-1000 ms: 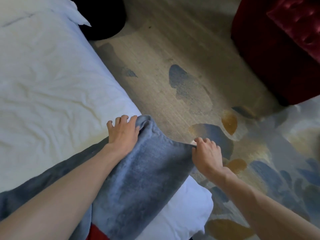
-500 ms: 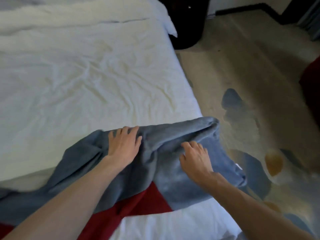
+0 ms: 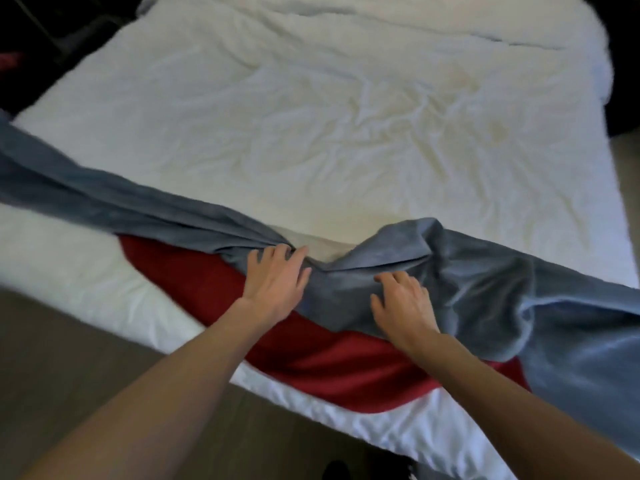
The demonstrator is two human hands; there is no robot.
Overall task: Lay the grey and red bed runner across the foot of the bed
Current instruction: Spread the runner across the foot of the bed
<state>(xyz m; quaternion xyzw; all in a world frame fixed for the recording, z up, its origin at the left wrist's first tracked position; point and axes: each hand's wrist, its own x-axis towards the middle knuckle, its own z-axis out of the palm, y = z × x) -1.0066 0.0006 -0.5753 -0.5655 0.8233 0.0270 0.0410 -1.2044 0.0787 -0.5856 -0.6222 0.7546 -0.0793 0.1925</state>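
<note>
The grey and red bed runner (image 3: 485, 292) lies rumpled across the near end of the white bed (image 3: 311, 126). It runs from the far left edge to the right edge, and its red side (image 3: 311, 358) shows toward me. Its grey cloth is bunched into folds in the middle, where a bare patch of sheet shows. My left hand (image 3: 277, 282) rests flat on the runner with spread fingers, fingertips at the bunched fold. My right hand (image 3: 401, 303) lies on the grey cloth beside it, fingers slightly bent.
Wooden floor (image 3: 69, 368) lies along the bed's near edge at the lower left. Dark furniture (image 3: 623, 64) stands past the bed's right side, and more dark shapes sit at the top left corner. A small dark object (image 3: 336, 471) is on the floor at the bottom edge.
The view has swung left from the bed's right corner to its whole foot. Both hands have moved left along the runner and now lie near its bunched middle.
</note>
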